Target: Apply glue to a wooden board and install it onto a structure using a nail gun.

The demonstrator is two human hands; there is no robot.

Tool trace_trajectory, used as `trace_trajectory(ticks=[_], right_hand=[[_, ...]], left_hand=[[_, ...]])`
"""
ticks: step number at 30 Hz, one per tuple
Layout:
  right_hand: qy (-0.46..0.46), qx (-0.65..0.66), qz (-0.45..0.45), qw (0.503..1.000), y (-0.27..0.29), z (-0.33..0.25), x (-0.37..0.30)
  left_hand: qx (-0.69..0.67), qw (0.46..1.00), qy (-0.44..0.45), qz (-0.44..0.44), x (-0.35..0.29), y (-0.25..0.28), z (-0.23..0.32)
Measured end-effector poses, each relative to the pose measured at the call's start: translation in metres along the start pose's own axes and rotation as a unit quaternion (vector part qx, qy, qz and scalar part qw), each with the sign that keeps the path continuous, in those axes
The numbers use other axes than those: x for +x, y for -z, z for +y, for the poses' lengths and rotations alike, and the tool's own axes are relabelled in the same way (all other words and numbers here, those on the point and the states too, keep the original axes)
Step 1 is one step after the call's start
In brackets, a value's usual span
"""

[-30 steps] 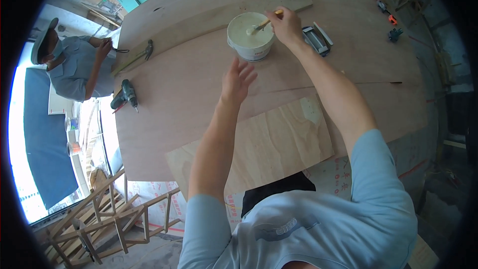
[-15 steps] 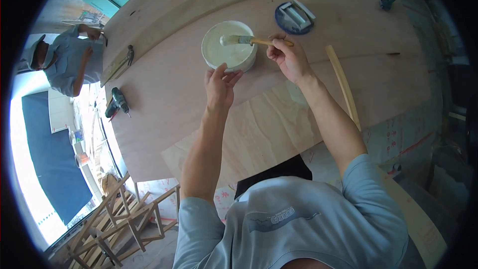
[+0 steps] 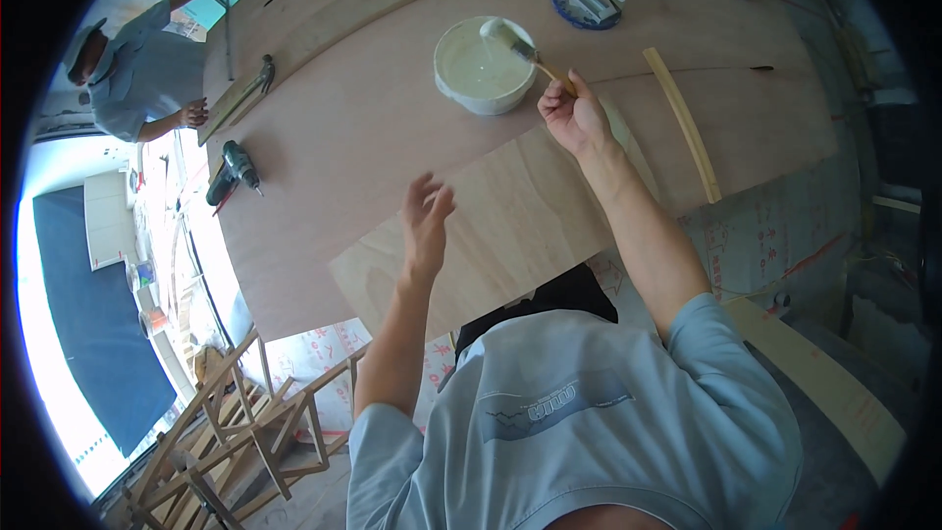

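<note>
My right hand [image 3: 575, 118] grips the wooden handle of a paintbrush [image 3: 520, 45]. The bristles, loaded with white paste, are over the right side of a round white bucket [image 3: 446, 88] of creamy white glue or paint. Off the bucket, my left hand [image 3: 426, 226] hovers with fingers apart and slightly blurred, holding nothing. Under it lies a pale plywood sheet [image 3: 510, 216], on top of the larger brownish board that covers the table [image 3: 324, 177].
A hammer [image 3: 265, 75] and a cordless drill [image 3: 235, 173] lie at the left. Right of the bucket are a blue round lid with metal pieces [image 3: 589, 0] and a curved wooden strip [image 3: 682, 123]. A co-worker [image 3: 147, 69] stands far left. Wooden frames [image 3: 235, 432] stand on the floor.
My left hand has let go of the bucket and drawn back toward me over the plywood. The brush has tilted, its bristles now at the bucket's right. The co-worker has raised an arm.
</note>
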State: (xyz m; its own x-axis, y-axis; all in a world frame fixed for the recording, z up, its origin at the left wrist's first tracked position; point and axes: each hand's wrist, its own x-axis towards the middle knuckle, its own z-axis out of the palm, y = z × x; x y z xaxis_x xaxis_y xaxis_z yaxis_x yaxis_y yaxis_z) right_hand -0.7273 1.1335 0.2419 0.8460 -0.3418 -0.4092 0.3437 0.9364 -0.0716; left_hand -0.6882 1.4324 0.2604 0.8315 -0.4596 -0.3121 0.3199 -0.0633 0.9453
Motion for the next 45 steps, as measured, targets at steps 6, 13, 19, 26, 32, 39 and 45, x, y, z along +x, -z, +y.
trace_trajectory(ticks=[6,13,19,26,32,39,45], right_hand=[[0.103,-0.213,-0.101,0.966,-0.006,0.009,-0.031],[0.219,-0.441,-0.066,0.868,-0.020,0.014,-0.033],[0.170,-0.353,-0.095,0.915,-0.028,0.044,-0.026],[0.100,-0.049,-0.087,0.990,-0.005,0.036,-0.008],[0.073,0.029,-0.192,0.978,-0.045,0.057,-0.138],[0.218,-0.175,-0.127,0.952,0.015,-0.017,-0.314],[0.307,-0.385,0.090,0.866,0.079,-0.042,-0.354]], left_hand=[[0.206,0.937,-0.034,0.280,-0.150,0.179,-0.072],[0.061,0.926,0.235,0.287,-0.213,0.244,-0.123],[-0.012,0.979,0.152,0.138,-0.203,0.251,-0.145],[-0.080,0.973,0.194,0.099,-0.196,0.244,-0.129],[-0.158,0.963,0.191,0.104,-0.208,0.226,-0.089],[-0.115,0.949,0.275,0.099,-0.204,0.234,-0.102],[-0.085,0.945,0.299,0.105,-0.200,0.232,-0.110]])
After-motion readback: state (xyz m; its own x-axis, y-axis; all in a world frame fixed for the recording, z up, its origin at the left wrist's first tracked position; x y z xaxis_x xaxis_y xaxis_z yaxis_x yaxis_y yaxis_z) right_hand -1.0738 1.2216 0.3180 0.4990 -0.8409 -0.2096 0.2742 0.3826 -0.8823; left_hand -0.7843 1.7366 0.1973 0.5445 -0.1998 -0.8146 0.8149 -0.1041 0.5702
